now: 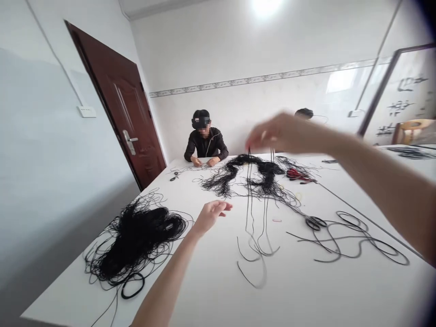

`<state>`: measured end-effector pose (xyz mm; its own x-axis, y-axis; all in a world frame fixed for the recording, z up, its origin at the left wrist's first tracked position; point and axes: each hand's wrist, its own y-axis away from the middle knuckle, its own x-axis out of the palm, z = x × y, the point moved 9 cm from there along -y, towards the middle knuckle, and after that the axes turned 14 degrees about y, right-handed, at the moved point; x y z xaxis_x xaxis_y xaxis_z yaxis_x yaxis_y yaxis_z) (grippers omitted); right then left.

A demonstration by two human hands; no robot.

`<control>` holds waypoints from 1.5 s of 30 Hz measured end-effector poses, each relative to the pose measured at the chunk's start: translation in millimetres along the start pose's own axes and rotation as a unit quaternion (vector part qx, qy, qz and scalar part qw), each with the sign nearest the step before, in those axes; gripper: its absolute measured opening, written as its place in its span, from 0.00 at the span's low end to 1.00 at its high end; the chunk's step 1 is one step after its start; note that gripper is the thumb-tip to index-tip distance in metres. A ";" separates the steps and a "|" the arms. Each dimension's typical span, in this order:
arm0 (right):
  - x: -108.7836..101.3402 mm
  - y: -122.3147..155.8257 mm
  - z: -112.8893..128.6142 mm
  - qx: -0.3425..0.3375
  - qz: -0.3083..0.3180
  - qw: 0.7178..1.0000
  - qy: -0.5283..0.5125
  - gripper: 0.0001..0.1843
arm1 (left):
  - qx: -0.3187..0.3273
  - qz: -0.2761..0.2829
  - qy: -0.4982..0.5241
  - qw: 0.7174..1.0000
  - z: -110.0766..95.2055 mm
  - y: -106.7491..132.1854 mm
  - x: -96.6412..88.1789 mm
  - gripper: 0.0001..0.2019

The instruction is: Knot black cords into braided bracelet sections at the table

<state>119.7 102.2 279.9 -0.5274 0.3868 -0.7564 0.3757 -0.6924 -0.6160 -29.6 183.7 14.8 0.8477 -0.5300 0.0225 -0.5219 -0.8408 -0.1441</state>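
Observation:
My right hand (277,132) is raised over the table with its fingers pinched on several thin black cords (251,204). The cords hang down, and their loose ends curl on the white tabletop. Lower and to the left, my left hand (211,214) hovers with fingers slightly curled and apart, nothing visible in it. Beyond my hands lies a spread heap of tangled black cord (269,177). A larger black bundle of cord (136,236) rests left of my left forearm.
Black-handled scissors (316,222) lie at right beside loose cords (361,236). Red-handled pliers (296,174) and small scissors (174,176) are farther back. A person in black (206,141) sits across the white table (211,290), hands on it; another person's head (304,113) shows behind my right arm.

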 end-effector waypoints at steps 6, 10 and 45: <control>112.7 82.8 10.2 -0.054 0.112 0.992 0.031 0.08 | 0.070 0.008 0.059 0.996 -64.1 24.5 41.6 0.20; 127.3 98.7 0.0 -0.049 0.079 0.995 0.026 0.08 | 0.029 0.019 0.087 0.996 -54.4 29.8 48.9 0.19; 163.2 140.6 -57.1 0.238 -0.057 0.914 -0.323 0.12 | 0.113 -0.106 0.015 0.988 -56.1 34.3 47.2 0.07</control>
<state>130.0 102.8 57.3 -0.9400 0.1390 -0.3115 -0.0025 -0.9160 -0.4012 -12.8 123.7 66.4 0.9305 -0.3511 0.1044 -0.2960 -0.8887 -0.3501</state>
